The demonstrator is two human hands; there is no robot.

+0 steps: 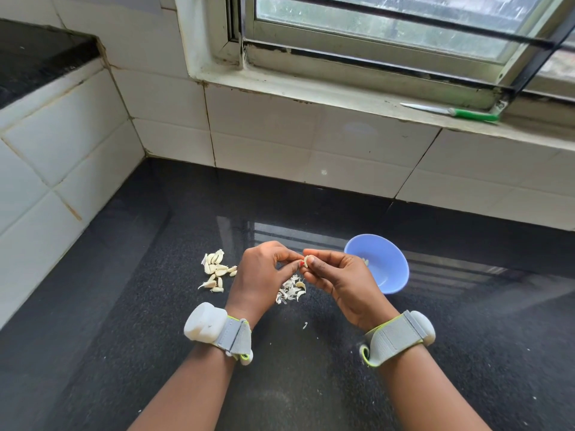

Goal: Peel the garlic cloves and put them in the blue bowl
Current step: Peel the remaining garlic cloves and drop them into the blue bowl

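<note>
Above the black counter, my right hand point(334, 275) pinches a pale garlic clove point(306, 261) between thumb and fingers. My left hand point(263, 272) meets it from the left, its fingertips curled onto the same clove. Several unpeeled cloves point(217, 270) lie in a loose heap left of my left hand. Below the hands sits a small pile of peeled skins point(291, 290). The blue bowl point(389, 262) stands just right of my right hand and is partly hidden by it; a peeled clove point(366, 261) shows inside.
A green-handled knife point(451, 112) lies on the window ledge at the back right. White tiled walls close the counter at the back and left. A stray skin flake point(305, 325) lies between my wrists. Both wrists wear grey strap bands.
</note>
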